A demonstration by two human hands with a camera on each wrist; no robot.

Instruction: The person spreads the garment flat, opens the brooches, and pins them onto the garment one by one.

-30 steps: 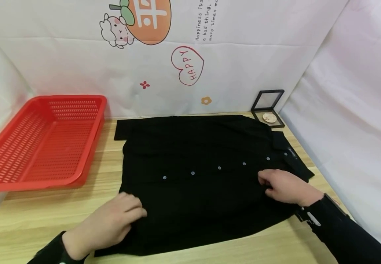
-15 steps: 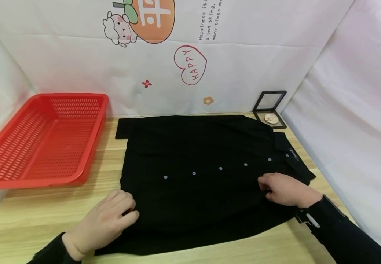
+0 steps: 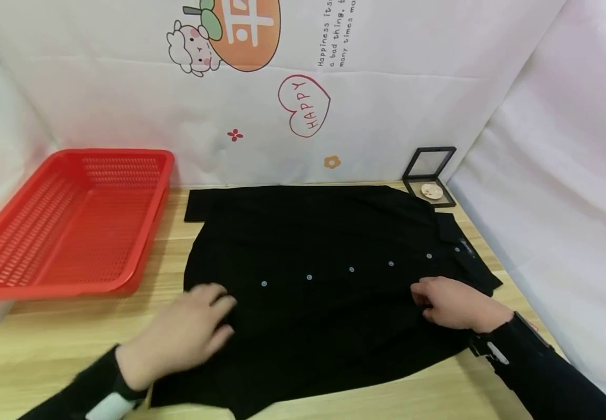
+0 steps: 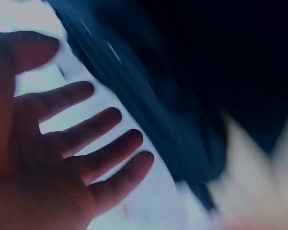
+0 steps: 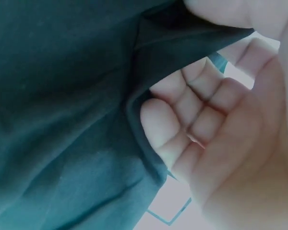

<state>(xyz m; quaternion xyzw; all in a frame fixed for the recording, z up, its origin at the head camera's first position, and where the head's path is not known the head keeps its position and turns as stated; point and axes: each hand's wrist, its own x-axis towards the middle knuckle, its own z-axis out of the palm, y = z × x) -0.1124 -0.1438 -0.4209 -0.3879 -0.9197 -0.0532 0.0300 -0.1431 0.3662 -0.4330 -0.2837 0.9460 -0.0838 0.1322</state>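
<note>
A black button-up shirt is spread on the wooden table, its row of buttons running across. Over the shirt's left edge is my left hand, blurred in the head view. The left wrist view shows that hand with fingers spread and nothing in them, beside the dark cloth. My right hand pinches the shirt at its right part. Up close in the right wrist view, the cloth bunches at the thumb and curled fingers of that hand.
At the left stands a red plastic basket with slotted walls. A small black-framed case holding a round pale disc stands open at the back right. White printed cloth hangs behind and along the sides.
My left hand has moved up and to the right, its fingers now more spread. The shirt's left edge bulges outward and its front hem dips. The right hand has hardly moved.
</note>
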